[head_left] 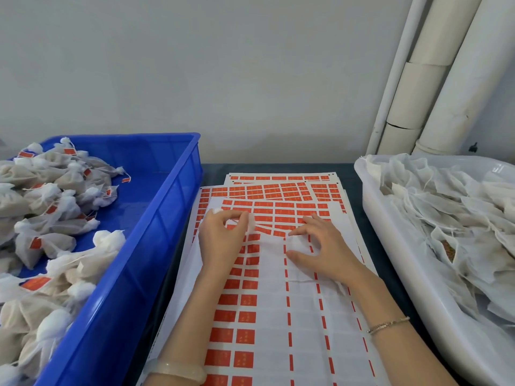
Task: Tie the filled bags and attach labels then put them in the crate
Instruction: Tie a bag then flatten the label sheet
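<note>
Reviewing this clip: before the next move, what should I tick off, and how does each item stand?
1. Left hand pinches the small white gauze bag by its gathered top: ok.
2. Right hand rests with spread fingers on the white paper label sheet: ok.
3. Orange rectangular labels remain on the sheet: ok.
4. Label already on this bag: cannot tell.
5. Room in the blue plastic crate: ok, bare floor shows.
6. Untied bags wait in the white plastic tub: ok.
</note>
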Available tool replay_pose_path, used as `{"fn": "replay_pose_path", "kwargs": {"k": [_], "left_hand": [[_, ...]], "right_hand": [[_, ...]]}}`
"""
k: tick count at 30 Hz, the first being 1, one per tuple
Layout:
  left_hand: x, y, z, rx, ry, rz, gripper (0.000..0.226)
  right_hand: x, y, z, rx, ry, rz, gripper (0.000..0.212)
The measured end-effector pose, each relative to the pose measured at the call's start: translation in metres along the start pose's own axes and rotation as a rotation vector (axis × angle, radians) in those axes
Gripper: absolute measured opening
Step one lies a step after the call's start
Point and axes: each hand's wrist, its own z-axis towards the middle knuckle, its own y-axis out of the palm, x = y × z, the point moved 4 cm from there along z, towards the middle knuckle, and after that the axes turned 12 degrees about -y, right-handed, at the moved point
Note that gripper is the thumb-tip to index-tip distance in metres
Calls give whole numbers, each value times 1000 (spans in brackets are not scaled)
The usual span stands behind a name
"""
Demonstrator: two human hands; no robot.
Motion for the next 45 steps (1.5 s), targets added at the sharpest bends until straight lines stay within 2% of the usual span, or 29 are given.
{"fn": "replay_pose_path", "kwargs": {"k": [4, 10, 11, 15, 19, 21, 23, 25, 30, 32, 35, 38, 40, 42, 45], "left_hand": [[1, -3, 2, -61, 3, -1, 7], [10, 6, -6, -287, 59, -49, 7], [14, 7, -11, -342, 80, -69, 2], [24, 9, -23, -492, 174, -152, 18], [30, 7, -29, -597, 168, -211, 5], [33, 3, -32, -658, 144, -239, 19], [34, -2, -35, -713, 145, -304, 20], [34, -5, -36, -747, 144, -384, 30], [37, -2, -33, -769, 98, -412, 23], [33, 1, -32, -760, 65, -399, 20], [35, 3, -35, -772, 94, -366, 35], [38, 13, -25, -755, 79, -305, 22], [38, 17, -22, -739, 84, -261, 26], [34, 17, -24, -729, 87, -270, 14], [28, 12, -29, -707, 108, -289, 22]], "right_hand": [[-2, -1, 0, -5, 1, -11, 44], [-29, -7, 6, 247, -67, 224, 46], [-34, -5, 6, 249, -77, 253, 48], [-38, 1, 1, 262, -79, 400, 56], [-34, -2, 2, 274, -59, 454, 51], [-31, -5, 2, 287, -47, 479, 46], [-28, -11, 2, 309, -37, 491, 41], [-24, -17, 1, 318, -36, 511, 35], [-20, -28, 0, 304, -49, 551, 21], [-25, -29, 0, 226, -44, 572, 13], [-40, -20, -2, 32, -75, 580, 33], [-52, -6, -5, -105, -82, 619, 43], [-55, -2, -6, -97, -80, 646, 45], [-53, -5, -5, -33, -68, 698, 51], [-46, -9, -6, 73, -30, 829, 63]]}}
